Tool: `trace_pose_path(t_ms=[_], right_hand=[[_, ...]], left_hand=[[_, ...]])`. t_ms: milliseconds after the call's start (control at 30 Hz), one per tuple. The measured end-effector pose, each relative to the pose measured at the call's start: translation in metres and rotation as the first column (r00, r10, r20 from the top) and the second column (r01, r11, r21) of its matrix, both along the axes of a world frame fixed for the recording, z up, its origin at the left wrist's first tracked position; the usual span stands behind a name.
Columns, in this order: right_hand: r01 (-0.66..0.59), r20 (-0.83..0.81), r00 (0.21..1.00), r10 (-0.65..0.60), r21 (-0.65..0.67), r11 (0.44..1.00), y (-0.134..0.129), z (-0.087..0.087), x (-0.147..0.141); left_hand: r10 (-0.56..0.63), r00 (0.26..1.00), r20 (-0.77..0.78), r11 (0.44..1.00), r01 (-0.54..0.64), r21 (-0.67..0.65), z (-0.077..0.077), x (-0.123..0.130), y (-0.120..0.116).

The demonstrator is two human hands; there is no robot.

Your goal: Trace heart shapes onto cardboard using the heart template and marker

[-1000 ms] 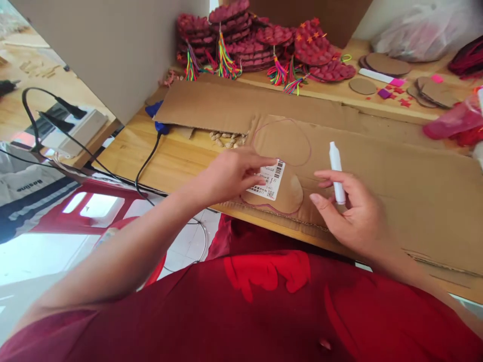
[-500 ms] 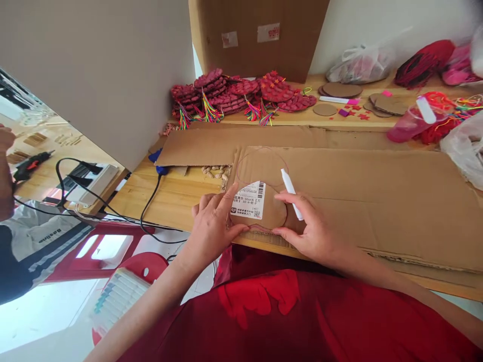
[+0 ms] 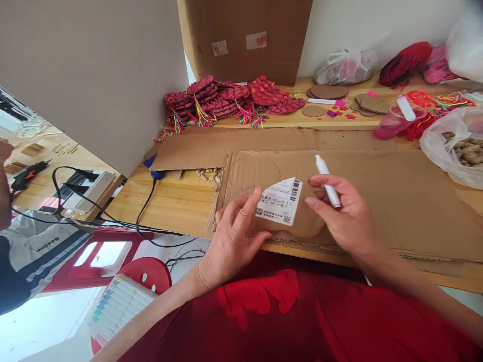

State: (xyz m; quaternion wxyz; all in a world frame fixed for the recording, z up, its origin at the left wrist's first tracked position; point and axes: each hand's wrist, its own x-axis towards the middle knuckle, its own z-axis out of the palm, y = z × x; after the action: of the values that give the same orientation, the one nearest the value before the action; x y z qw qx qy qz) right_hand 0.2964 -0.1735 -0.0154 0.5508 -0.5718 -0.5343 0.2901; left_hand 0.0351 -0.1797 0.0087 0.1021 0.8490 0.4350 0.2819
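A rounded cardboard cutout (image 3: 310, 225) with a white printed label (image 3: 281, 203) lies at the near edge of a large cardboard sheet (image 3: 396, 201). My left hand (image 3: 236, 231) rests at the cutout's left side, index finger against the label's edge and thumb spread away. A white marker (image 3: 323, 168) is held in my right hand (image 3: 345, 213), its upper end pointing up and away. The right fingertips are close to the cutout's right edge; contact is unclear. Behind the cutout, a thin round outline (image 3: 254, 170) is drawn on the sheet.
Red decorated discs with tassels (image 3: 234, 98) pile up at the back. Cardboard circles (image 3: 328, 91), a pink cup (image 3: 394, 120) and a bag of peanuts (image 3: 468, 146) stand right. Left are a cable (image 3: 140, 211), a glue gun (image 3: 28, 176) and another person's hand (image 3: 5, 151).
The labelled cutout has shifted right, off its earlier spot beside the outline. My right hand has moved right with the marker, and my left thumb has come away from the cutout's lower edge.
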Motion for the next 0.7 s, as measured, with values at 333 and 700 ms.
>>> trace_pose_path(t_ms=[333,700], right_hand=[[0.108,0.163,0.985,-0.063,-0.278,0.955,-0.005,0.018,0.079],[-0.04,0.397,0.91,0.115,-0.191,0.981,-0.013,-0.002,0.083]], left_hand=[[0.22,0.975,0.008,0.964,-0.218,0.152,-0.013,-0.039,0.003],[0.356,0.908,0.222,0.9,-0.269,-0.342,-0.03,-0.059,0.036]])
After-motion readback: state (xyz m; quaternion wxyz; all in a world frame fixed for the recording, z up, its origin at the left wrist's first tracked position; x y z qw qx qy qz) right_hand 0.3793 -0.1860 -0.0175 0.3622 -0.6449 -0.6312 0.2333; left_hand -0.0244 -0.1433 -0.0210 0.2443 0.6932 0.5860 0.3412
